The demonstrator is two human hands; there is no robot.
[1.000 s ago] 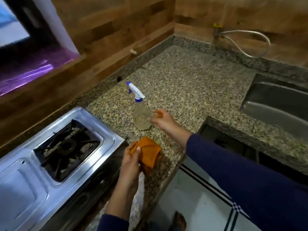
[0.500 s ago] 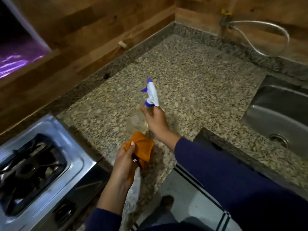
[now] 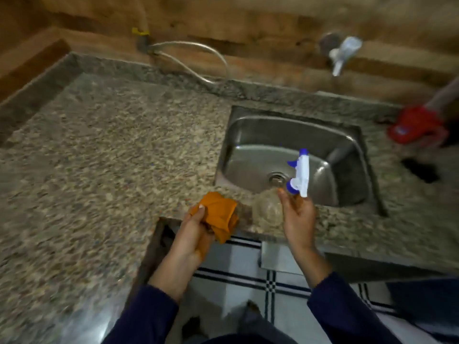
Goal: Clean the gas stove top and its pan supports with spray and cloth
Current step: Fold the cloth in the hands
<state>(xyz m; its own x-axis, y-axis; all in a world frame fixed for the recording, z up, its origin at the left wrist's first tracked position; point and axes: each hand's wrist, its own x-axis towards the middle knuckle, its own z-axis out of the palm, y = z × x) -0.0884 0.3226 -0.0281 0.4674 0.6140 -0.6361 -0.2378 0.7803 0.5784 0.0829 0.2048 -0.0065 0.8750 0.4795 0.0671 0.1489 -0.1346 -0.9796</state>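
My right hand [image 3: 298, 214] grips a clear spray bottle [image 3: 269, 211] just below its white and blue trigger head [image 3: 299, 173], holding it over the front edge of the sink. My left hand [image 3: 192, 232] is closed on a folded orange cloth [image 3: 219, 214], just left of the bottle. Both hands hover at the counter's front edge. The gas stove is out of view.
A steel sink [image 3: 347, 150] is set in the speckled granite counter [image 3: 99, 157]. A white tap [image 3: 344, 53] and a hose [image 3: 188, 50] are on the wooden back wall. A red object [image 3: 414, 125] lies at the right. Tiled floor shows below.
My right hand took hold of the spray bottle and lifted it off the counter. The view swung right from the stove to the sink, with the cloth staying in my left hand.
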